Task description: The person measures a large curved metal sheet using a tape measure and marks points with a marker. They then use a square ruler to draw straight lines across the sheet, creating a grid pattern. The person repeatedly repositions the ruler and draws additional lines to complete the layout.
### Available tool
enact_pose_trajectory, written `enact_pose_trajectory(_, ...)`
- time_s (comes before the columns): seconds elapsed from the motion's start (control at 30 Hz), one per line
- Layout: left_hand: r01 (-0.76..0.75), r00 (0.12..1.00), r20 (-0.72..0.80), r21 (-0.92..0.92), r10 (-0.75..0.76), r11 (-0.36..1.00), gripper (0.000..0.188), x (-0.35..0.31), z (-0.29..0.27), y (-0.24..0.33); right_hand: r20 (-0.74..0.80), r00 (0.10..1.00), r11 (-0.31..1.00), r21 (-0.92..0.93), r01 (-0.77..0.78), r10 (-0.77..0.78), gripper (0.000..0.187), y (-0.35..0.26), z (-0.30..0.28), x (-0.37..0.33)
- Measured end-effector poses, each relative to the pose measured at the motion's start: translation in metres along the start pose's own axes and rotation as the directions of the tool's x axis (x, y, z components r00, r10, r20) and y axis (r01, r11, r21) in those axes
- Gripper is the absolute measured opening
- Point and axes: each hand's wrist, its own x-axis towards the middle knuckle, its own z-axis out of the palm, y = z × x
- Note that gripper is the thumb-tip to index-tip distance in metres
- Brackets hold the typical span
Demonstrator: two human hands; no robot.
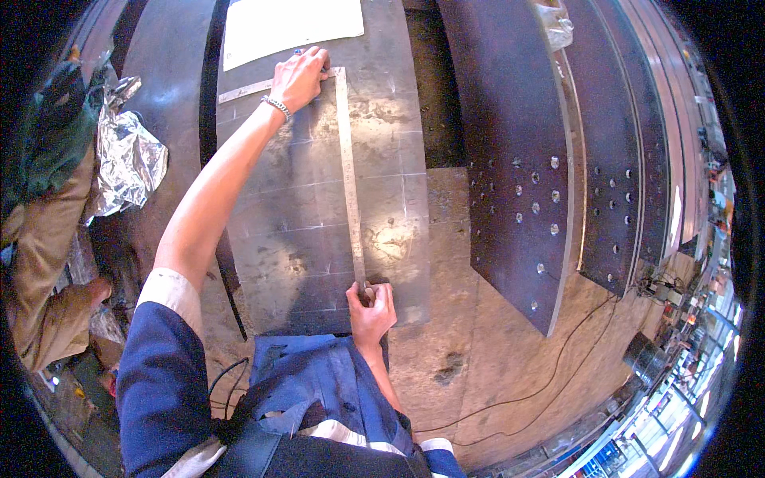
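Observation:
A long L-shaped steel square [349,171] lies flat on a grey steel plate [303,227] scored with faint chalk-like lines. My left hand [300,80] is closed at the far end, on the square's short arm beside the corner; its fingertips are partly hidden. Something small and blue shows by its knuckles, too small to name. Close to my body, my right hand [372,315] pinches the near end of the long arm, by the plate's front edge. A chain bracelet [276,105] circles my left wrist.
A white sheet [291,28] covers part of the plate's far end. Drilled dark steel plates [510,143] stand at the right, with cables [550,374] on the floor nearby. At the left are crumpled foil [131,159] and another person's trousered leg [52,263].

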Motion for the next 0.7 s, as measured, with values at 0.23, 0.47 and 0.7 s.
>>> enact_pose_trajectory(0.23,-0.038,0.999,0.03,0.004,0.038,0.999,0.021,0.0,0.003,-0.008,0.023,1.0,1.0,-0.019,-0.007,0.008,0.03,-0.001,0.0,-0.001)
enact_pose_trajectory(0.47,-0.103,0.97,0.22,-0.015,0.104,0.995,0.1,-0.018,-0.024,0.008,0.027,1.0,0.999,-0.05,-0.013,0.015,0.027,-0.003,-0.003,0.002)
enact_pose_trajectory(0.7,-0.061,0.946,0.32,0.013,0.054,0.998,0.126,-0.023,-0.031,0.015,0.045,0.998,0.998,-0.053,-0.036,0.038,0.027,-0.003,-0.002,0.001)
